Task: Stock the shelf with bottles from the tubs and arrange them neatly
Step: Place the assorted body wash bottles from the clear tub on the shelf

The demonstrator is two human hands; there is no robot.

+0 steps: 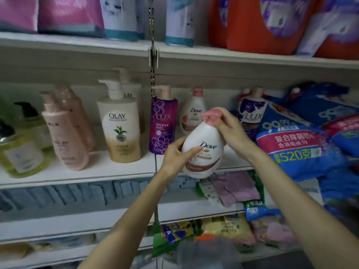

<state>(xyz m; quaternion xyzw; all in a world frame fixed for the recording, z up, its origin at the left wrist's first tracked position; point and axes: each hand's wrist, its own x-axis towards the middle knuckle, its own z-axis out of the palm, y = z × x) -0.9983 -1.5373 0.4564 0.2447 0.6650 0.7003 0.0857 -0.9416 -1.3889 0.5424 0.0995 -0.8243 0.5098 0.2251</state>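
The tilted Dove bottle (202, 152) may slip, or knock the purple Lux bottle (163, 123) just left of the left hand (174, 154), because it hangs in front of the shelf (97, 176) and is not yet standing. The left hand curls around its body, and the right hand (227, 129) grips its pink pump. The bottle is between both hands.

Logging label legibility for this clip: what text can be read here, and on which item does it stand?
"Dove": held white bottle
"Dove": white bottle on the shelf
"OLAY": cream and gold pump bottle
"LUX": purple bottle
"LUX": purple and white bottle
"520克": blue bag
Too blurred to read: fine print everywhere, pink bottles, yellow-green bottles.
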